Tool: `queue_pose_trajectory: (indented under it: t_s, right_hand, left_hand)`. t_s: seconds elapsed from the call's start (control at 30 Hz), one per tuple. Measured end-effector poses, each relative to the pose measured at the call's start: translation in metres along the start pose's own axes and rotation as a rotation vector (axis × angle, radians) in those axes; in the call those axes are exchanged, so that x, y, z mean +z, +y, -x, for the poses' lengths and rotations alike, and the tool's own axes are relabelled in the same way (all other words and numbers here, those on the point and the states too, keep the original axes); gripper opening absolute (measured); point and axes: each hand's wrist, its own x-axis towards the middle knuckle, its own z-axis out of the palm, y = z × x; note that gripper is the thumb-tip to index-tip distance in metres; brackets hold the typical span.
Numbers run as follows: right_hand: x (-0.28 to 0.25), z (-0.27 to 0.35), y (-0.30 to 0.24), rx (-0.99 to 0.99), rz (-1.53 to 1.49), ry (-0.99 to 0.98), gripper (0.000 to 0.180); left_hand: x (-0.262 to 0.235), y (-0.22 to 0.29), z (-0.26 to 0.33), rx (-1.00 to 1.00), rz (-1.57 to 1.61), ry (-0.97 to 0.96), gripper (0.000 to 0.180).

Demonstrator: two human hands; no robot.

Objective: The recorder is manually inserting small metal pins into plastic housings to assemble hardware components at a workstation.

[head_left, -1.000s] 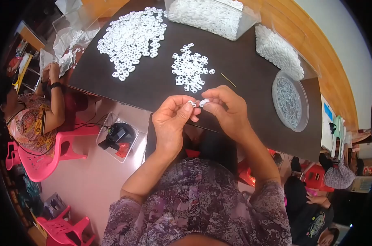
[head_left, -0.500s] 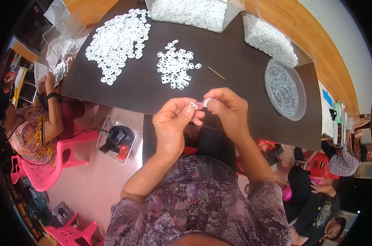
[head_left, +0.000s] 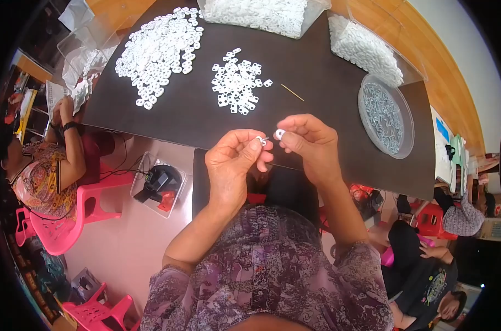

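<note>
Just past the table's near edge, my left hand pinches a small white plastic piece between thumb and fingers. A thin metal pin or screw seems to stick out of that piece toward the right. My right hand pinches a white rounded plastic piece, whose dark hole shows. A narrow gap separates the two pieces. Beyond my hands lies a small pile of white two-holed rectangular pieces. To its right rests a thin yellowish stick.
A larger heap of white oval pieces covers the far left of the dark table. Two clear bins of white parts stand at the back. A round tray of metal screws sits right. Other people sit on both sides.
My right hand has shifted slightly up and right, and its rounded piece has turned to show the hole. The metal pin at my left hand's piece is now more visible.
</note>
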Motion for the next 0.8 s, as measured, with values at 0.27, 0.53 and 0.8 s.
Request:
queue_pose_trajectory:
  t_s: [0.27,0.53,0.8]
  right_hand:
    - [0.001,0.004,0.004,0.04,0.018,0.028,0.021]
    - [0.003,0.004,0.01,0.057,-0.023,0.055,0.023]
    - [0.01,0.005,0.009,0.081,-0.029,0.089,0.02]
  left_hand:
    - [-0.001,-0.004,0.003,-0.014,-0.027,0.025,0.013]
    - [-0.001,-0.005,0.003,-0.01,-0.07,0.042,0.013]
    - [-0.002,-0.005,0.006,-0.014,-0.136,0.071,0.012]
